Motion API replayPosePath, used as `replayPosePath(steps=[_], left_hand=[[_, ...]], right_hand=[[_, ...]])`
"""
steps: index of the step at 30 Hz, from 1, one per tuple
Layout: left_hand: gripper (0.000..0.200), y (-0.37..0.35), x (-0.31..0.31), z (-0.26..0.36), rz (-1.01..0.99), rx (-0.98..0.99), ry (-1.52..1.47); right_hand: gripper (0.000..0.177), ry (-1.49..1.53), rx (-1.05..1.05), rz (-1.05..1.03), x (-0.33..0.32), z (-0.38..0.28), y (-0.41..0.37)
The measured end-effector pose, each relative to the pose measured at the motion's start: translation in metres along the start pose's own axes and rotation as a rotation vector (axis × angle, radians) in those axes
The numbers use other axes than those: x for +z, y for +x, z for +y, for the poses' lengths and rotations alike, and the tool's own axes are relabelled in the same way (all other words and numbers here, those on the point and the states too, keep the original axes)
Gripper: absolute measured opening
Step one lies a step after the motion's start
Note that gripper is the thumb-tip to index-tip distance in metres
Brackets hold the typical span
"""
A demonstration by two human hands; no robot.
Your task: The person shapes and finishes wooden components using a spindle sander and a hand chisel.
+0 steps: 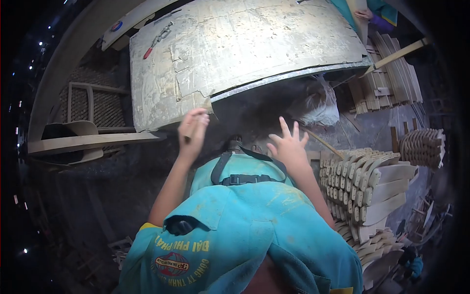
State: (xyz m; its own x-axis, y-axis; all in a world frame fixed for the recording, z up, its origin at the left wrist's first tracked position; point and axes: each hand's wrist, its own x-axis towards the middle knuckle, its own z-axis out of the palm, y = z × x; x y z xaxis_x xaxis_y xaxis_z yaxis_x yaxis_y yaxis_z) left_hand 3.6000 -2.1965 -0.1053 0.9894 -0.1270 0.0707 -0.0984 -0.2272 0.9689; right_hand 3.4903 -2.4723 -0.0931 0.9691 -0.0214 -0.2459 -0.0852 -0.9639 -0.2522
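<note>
My left hand (194,128) is closed beside the near edge of the worn, pale-surfaced table (235,39). A flat brown piece (207,104) sticks out past its fingertips, and a small dark end shows below the palm; I cannot tell what kind of thing it is. My right hand (290,144) hovers with fingers spread over the gap in front of the table, holding nothing. A metal tool with a red handle (157,41), much like a toggle clamp or pliers, lies on the table's left part.
Curved wooden parts are stacked at the right (362,181), with more slats (387,73) at upper right. A whitish plastic bag (318,105) sits under the table's edge. Wooden frame pieces (88,142) stand at left. Another person's hand (363,14) holds a board at upper right.
</note>
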Motion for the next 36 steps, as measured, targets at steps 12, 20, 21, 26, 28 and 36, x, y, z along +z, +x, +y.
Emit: replayPosePath(steps=[12,20,21,26,28,36], left_hand=[[0.035,0.043,-0.103,-0.195,0.785,-0.336,-0.973],[0.016,0.064,-0.126,-0.109,0.242,0.419,0.614],[0.016,0.067,-0.127,-0.105,0.108,0.416,0.628],[0.024,0.072,-0.122,-0.124,-0.128,0.289,0.658],[0.025,0.076,-0.121,-0.128,-0.112,0.318,0.666],[0.028,0.130,-0.123,-0.151,-0.037,0.216,0.573]], right_hand=[[0.039,0.011,0.213,-0.332,0.037,0.048,-0.036],[0.043,0.209,0.420,-0.321,0.041,0.001,-0.027],[0.043,0.219,0.402,-0.322,0.043,-0.005,-0.025],[0.043,0.258,0.352,-0.321,0.045,-0.028,-0.014],[0.043,0.239,0.358,-0.295,0.040,-0.031,-0.010],[0.043,0.180,0.375,-0.241,0.030,-0.037,0.002]])
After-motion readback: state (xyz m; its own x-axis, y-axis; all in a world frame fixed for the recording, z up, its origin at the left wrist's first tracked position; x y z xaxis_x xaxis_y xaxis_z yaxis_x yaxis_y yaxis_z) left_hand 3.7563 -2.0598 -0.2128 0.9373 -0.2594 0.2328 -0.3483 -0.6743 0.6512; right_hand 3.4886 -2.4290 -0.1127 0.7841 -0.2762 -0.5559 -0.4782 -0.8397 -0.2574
